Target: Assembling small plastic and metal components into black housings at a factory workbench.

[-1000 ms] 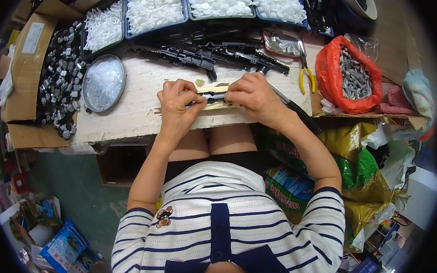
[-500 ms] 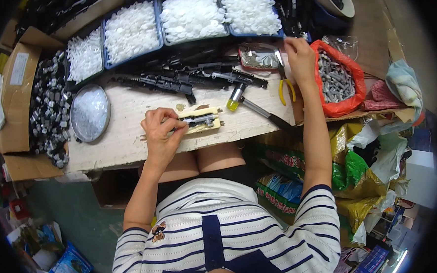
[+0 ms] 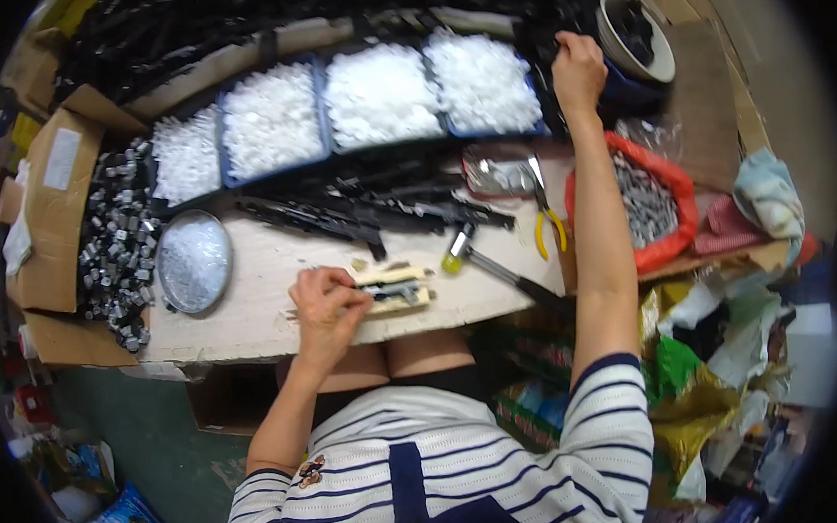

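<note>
My left hand is closed, fingertips together at the left end of a black and grey part. That part lies in a cream-coloured block near the table's front edge; the fingers hide its left end. My right arm is stretched far forward. At its end my right hand has its fingers curled together over dark parts, between the rightmost tray and a pale bowl. Whatever its fingertips hold is too blurred to make out. Behind the block lie several long black assemblies and a hammer with a yellow tip.
Blue-rimmed trays of white plastic pieces curve along the back. At the left are a round dish and a carton beside metal pieces. Yellow-handled pliers and a red bag of grey parts lie to the right.
My right hand has moved forward from beside the rightmost tray's near corner to the dark parts near the bowl. The view has shifted; my left hand stays at the block.
</note>
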`<state>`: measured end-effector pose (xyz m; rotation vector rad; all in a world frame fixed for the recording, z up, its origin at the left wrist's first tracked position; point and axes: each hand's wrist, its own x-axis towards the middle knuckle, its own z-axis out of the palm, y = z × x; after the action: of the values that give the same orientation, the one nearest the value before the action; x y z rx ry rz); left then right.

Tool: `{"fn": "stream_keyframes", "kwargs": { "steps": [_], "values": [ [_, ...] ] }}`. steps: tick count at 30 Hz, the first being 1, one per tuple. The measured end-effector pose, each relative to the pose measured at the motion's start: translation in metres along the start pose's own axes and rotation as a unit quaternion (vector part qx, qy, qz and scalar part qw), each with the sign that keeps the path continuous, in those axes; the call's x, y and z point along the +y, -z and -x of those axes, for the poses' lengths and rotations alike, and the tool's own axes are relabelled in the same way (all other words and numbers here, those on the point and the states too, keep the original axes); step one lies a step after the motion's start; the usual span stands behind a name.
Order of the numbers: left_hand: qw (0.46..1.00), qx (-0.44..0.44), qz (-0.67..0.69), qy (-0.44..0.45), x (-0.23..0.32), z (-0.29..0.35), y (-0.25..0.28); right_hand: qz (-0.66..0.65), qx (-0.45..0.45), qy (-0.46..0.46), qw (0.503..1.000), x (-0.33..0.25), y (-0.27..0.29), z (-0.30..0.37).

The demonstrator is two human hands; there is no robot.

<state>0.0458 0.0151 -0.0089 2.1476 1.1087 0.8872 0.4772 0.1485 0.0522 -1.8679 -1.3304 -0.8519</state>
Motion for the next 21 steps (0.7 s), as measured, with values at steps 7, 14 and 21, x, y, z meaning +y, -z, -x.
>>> {"fn": "stream_keyframes", "kwargs": {
  "steps": [7,14,21],
  "values": [
    [1.000,0.011,0.009,-0.010,-0.002,0.000,-0.007,-0.075,0.014,0.129,0.989,-0.078,-0.005,-0.041],
    [1.000,0.012,0.023,-0.009,-0.004,-0.002,-0.003,-0.126,0.030,0.205,0.970,-0.192,-0.029,-0.082],
    [1.000,0.011,0.022,-0.019,-0.003,-0.001,-0.004,-0.045,-0.052,0.165,0.984,-0.295,-0.069,-0.119]
  ]
}}
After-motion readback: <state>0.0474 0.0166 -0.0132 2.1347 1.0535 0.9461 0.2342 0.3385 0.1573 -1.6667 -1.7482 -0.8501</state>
